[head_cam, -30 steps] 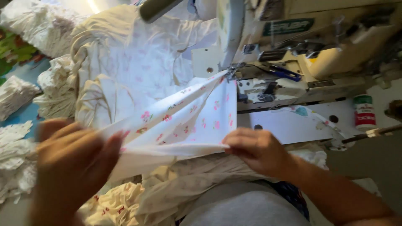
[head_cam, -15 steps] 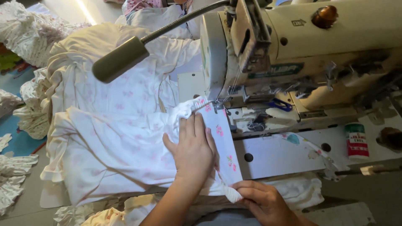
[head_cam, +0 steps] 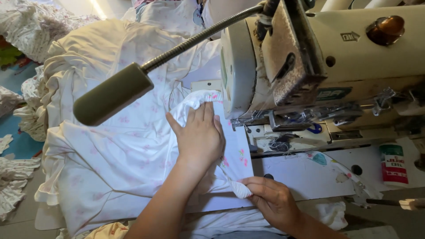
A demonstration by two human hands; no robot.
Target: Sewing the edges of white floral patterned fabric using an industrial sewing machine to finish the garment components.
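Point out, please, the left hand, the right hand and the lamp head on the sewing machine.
left hand [head_cam: 200,135], head view, back of the hand.
right hand [head_cam: 272,201], head view, knuckles.
lamp head [head_cam: 113,94], head view, middle of its olive shade.

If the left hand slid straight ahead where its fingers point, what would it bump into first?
Probably the sewing machine's head. The left hand lies flat on the white floral fabric, fingers aimed toward the machine's needle end, though depth is hard to judge.

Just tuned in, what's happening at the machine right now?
A person is at a sewing machine with white, pink-flowered fabric spread over its table. The left hand lies flat on the fabric close to the needle end. The right hand pinches the fabric's near edge in its fingers. More cloth is heaped to the left.
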